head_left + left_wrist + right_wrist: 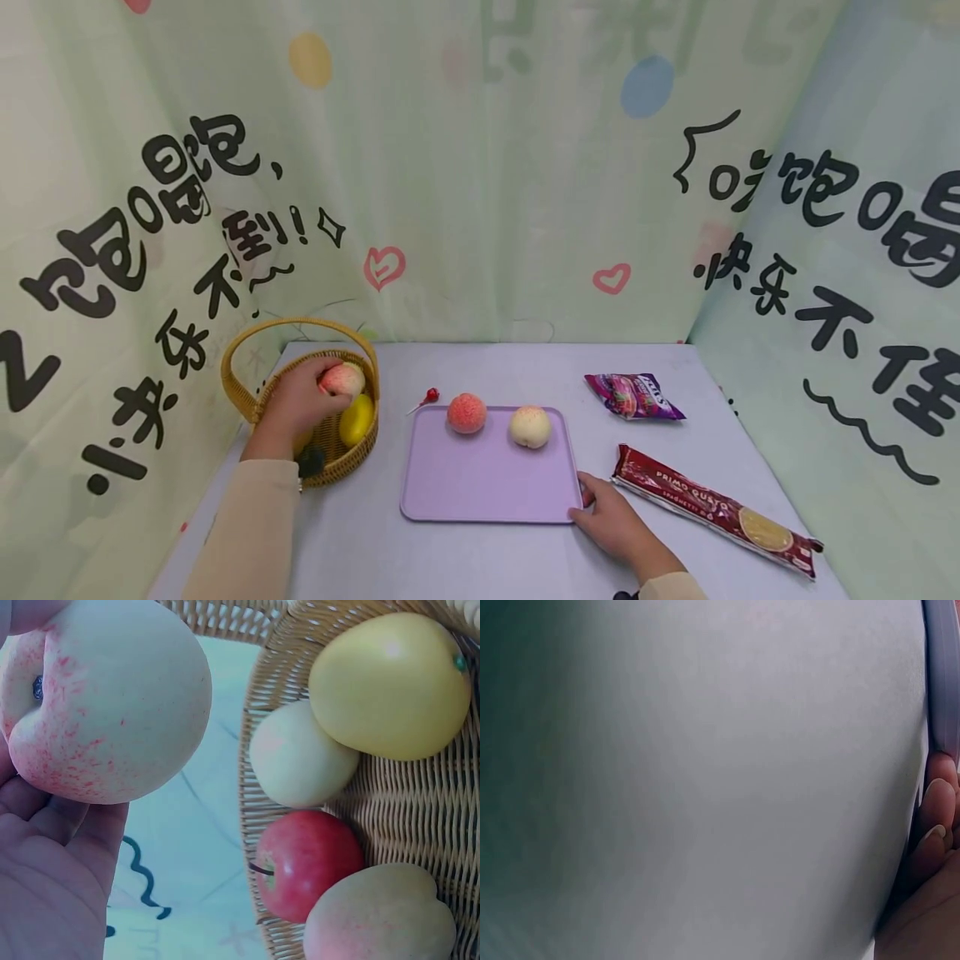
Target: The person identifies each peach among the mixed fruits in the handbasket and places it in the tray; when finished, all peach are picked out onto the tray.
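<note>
My left hand (300,396) grips a pink-flecked white peach (127,697) over the wicker basket (345,467). Inside that basket, the left wrist view has a yellow fruit (390,686), a pale round fruit (300,754), a red apple (307,862) and another peach (379,915). At the front right corner of a purple tray (480,492), my right hand (611,521) holds the edge, thumb on the near side and fingers at the right side. A rosy peach (467,413) and a cream-coloured peach (530,427) sit along the tray's back.
A small red lollipop-like thing (432,396) on a thin stick lies behind the tray's left corner. To the right are a purple snack bag (636,396) and a long red spaghetti packet (712,510). Printed curtains (480,167) enclose the white table (360,550).
</note>
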{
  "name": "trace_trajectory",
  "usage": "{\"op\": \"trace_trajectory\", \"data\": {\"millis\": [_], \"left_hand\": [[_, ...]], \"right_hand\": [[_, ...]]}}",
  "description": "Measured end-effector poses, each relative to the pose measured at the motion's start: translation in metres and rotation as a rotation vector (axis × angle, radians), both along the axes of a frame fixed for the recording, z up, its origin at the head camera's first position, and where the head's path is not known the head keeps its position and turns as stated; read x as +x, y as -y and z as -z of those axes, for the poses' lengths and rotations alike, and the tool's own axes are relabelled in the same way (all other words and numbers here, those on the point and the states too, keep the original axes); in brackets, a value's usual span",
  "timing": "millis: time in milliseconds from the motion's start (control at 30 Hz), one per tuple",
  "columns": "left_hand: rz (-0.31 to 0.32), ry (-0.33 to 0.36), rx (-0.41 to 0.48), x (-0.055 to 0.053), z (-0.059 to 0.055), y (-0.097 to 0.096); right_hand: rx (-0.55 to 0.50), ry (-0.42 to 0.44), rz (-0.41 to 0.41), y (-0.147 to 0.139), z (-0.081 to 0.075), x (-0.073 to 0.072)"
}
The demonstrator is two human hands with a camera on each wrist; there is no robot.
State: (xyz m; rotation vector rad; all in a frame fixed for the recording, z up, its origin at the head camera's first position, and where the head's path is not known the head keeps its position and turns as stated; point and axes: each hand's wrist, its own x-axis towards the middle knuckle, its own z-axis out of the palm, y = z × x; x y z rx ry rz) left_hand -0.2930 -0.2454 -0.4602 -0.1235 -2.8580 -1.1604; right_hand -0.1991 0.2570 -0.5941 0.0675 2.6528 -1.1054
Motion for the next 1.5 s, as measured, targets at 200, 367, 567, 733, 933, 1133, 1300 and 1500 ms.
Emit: {"op": "trace_trajectory", "data": {"millis": [200, 367, 567, 733, 933, 1133, 1300, 1500], "left_hand": [[0.024, -0.051, 0.019, 0.007, -0.002, -0.009], [0.078, -0.106, 0.013, 0.012, -0.004, -0.018], [0.082, -0.098, 0.015, 0.019, -0.002, -0.030], [0.079, -0.061, 0.047, 0.025, 0.004, -0.040], [0.077, -0.011, 0.081, 0.032, 0.011, -0.051], [0.117, -0.021, 0.085, 0.035, 0.021, -0.062], [0.107, 0.021, 0.096, 0.038, 0.027, -0.071], [0.106, 0.066, 0.155, 0.043, 0.034, -0.083]], "right_hand": [[0.002, 0.007, 0.004, 0.000, -0.002, 0.001], [-0.006, 0.016, 0.009, 0.001, -0.003, 0.001], [0.001, 0.010, 0.008, 0.001, -0.004, 0.001], [0.011, -0.007, 0.004, 0.001, -0.002, 0.001], [0.002, -0.017, 0.008, 0.001, -0.001, 0.001], [0.009, -0.011, 0.016, 0.002, -0.001, 0.001], [0.013, -0.011, 0.016, 0.003, -0.001, 0.001], [0.006, -0.008, 0.007, 0.002, -0.001, 0.000]]}}
